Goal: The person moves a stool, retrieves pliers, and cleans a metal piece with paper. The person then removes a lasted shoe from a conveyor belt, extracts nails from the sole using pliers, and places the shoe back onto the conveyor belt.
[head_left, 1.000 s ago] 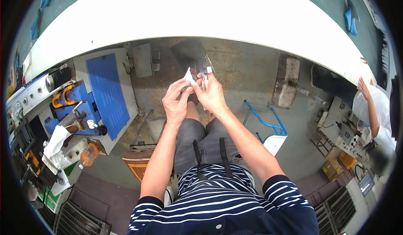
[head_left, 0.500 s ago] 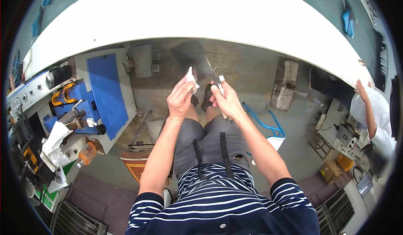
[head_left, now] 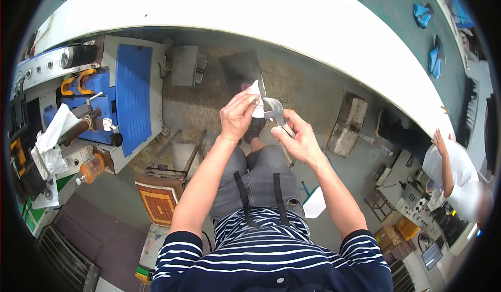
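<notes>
Facing a long white desk [head_left: 235, 10], a person works with both hands raised above the floor, near the body. The left hand [head_left: 237, 117] pinches a white piece [head_left: 255, 89] between thumb and fingers; the piece stands upright, its narrow tip pointing to the far side. The right hand [head_left: 297, 143] is closed around the handle of a metal tool [head_left: 275, 110], whose curved, pincer-like head lies just right of the white piece; whether the two touch cannot be told. Judged by appearance, the white piece is light, soft and easily creased, best taken by a near edge with a light pinch. The tool looks stiff, the heavier of the two and smooth at the head, so the handle is the surer hold. At left lie a blue panel [head_left: 133, 99] and an orange bottle [head_left: 92, 168]; at right, a co-worker's hand [head_left: 440, 143] rests by the desk edge.
</notes>
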The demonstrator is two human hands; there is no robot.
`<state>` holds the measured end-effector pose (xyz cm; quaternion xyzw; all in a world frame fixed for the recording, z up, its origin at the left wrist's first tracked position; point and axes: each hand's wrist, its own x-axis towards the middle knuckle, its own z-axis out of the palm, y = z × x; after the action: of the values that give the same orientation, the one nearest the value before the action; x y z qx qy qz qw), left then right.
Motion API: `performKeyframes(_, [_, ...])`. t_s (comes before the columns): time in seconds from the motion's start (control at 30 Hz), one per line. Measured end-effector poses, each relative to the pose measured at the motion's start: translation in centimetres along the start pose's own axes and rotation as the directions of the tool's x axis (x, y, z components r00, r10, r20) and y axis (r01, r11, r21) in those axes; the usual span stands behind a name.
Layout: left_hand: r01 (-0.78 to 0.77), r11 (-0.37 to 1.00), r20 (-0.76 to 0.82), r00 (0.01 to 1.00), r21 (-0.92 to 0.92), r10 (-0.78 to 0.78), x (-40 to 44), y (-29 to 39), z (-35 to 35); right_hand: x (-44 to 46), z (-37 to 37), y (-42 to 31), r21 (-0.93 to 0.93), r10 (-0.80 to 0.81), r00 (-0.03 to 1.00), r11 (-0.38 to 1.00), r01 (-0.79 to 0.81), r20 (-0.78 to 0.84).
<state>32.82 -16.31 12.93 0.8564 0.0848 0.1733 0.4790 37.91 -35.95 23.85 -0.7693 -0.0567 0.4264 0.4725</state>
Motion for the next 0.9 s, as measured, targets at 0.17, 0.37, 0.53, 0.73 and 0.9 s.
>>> performKeyframes(0.17, [-0.022,1.000,-0.012,1.000,0.020,0.022,0.5,0.1,-0.5,0.0,1.6,-1.5,-0.168,-0.257,0.962,0.956,0.239,-0.094])
performKeyframes(0.37, [-0.016,0.999,0.005,1.000,0.040,0.016,0.3,-0.1,-1.0,-0.5,3.4,-3.2,-0.442,-0.514,0.834,0.807,0.391,-0.199])
performKeyframes(0.53, [-0.006,1.000,0.023,1.000,0.028,0.005,0.0,-1.3,-1.0,1.8,5.0,-1.9,-0.643,-0.362,0.923,0.740,0.197,-0.134])
performKeyframes(0.73, [-0.111,0.993,0.004,0.994,0.045,0.111,0.2,-1.0,-1.2,0.9,6.0,-4.2,-0.599,-0.512,0.826,0.746,0.292,-0.235])
performKeyframes(0.9, [-0.109,0.991,0.034,0.994,0.084,0.106,-0.1,-1.1,-1.4,1.6,5.5,-3.4,-0.648,-0.367,0.915,0.740,0.179,-0.166])
